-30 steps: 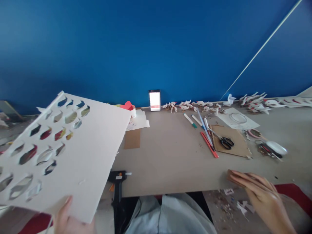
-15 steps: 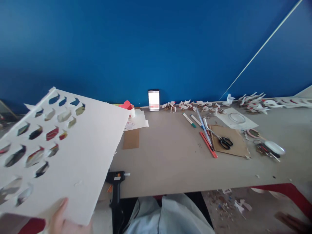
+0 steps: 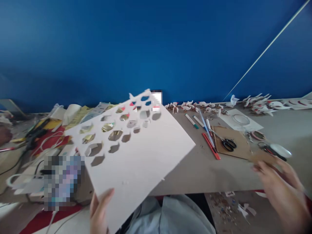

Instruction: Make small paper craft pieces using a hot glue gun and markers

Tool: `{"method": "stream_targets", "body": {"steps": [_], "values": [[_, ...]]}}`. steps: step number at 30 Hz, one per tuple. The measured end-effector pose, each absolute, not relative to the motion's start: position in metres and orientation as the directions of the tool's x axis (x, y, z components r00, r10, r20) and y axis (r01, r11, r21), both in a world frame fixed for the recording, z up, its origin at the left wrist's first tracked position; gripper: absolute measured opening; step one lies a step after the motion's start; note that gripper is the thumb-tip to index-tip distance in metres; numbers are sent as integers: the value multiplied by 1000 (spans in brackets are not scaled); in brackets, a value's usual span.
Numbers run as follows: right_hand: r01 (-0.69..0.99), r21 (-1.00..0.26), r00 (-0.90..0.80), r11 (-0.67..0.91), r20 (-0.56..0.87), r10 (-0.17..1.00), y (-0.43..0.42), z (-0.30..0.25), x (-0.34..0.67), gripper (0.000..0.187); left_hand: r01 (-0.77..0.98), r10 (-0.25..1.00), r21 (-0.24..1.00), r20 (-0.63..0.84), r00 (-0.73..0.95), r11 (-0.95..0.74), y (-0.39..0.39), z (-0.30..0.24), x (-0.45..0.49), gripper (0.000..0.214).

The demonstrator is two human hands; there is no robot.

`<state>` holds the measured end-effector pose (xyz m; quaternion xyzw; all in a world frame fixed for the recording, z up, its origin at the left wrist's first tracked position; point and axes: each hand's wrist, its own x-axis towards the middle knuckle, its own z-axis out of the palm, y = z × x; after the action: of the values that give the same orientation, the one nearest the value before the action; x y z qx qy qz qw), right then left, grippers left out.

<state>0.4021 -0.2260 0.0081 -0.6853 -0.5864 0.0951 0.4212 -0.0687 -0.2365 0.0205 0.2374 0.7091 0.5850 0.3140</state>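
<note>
My left hand (image 3: 101,208) grips the near edge of a large white foam board (image 3: 151,162), thumb on top. The board is tilted above the table, and several fish- or leaf-shaped holes are cut through its far left half. At the right, my right hand (image 3: 280,188) is blurred by motion. Its fingers are closed on a small flat brown piece (image 3: 263,158) that looks like cardboard. Near that hand lie black-handled scissors (image 3: 229,145) on a brown cardboard sheet (image 3: 219,131), and a white computer mouse (image 3: 280,150).
Several white bird figures (image 3: 186,105) line the blue wall. Cutter knives and markers (image 3: 191,121) lie beside a red ruler-like strip (image 3: 211,146). Cables, papers and a blurred-out object (image 3: 63,182) crowd the left. Paper scraps (image 3: 243,211) litter the floor.
The white board has swung right and flattened, now covering the middle of the table and the glue gun. My right hand has risen over the table's right side with the brown piece.
</note>
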Motion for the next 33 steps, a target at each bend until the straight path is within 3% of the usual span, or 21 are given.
{"method": "stream_targets", "body": {"steps": [1,2,5,8,14,19,22,25,28,31,33], "values": [[512,-856,429,77,333,840,-211,14,389,51,-182,706,948,-317,-633,262,-233,25,-60,50],[325,-940,488,100,257,834,-196,21,374,49,-283,715,914,-404,-571,290,-228,29,-52,57],[12,-999,365,39,40,930,-153,42,325,50,-384,768,862,-483,-421,332,-219,31,-36,72],[-119,-992,160,28,9,987,-127,55,289,46,-395,780,841,-512,-360,370,-214,18,-35,79],[-192,-981,-3,-19,-18,1000,-114,54,266,47,-287,825,868,-482,-296,404,-204,-7,-42,73],[-186,-981,-4,-50,-50,999,-110,40,263,42,-79,924,973,-233,-302,219,-186,-6,-35,77],[-203,-978,8,-54,-57,998,-106,33,262,38,148,961,978,-104,-258,146,-176,-5,-34,74],[-212,-974,9,-76,-80,997,-103,30,258,38,473,971,875,12,-237,105,-169,-5,-37,60],[-194,-974,-8,-114,-115,993,-100,28,250,38,752,972,659,167,-166,15,-165,-4,-38,49],[-162,-977,-40,-142,-137,990,-101,25,237,33,849,953,520,293,-75,-93,-166,-1,-35,35],[-153,-976,-78,-156,-145,986,-103,22,226,31,832,922,533,380,-70,-156,-169,3,-32,30]]}}
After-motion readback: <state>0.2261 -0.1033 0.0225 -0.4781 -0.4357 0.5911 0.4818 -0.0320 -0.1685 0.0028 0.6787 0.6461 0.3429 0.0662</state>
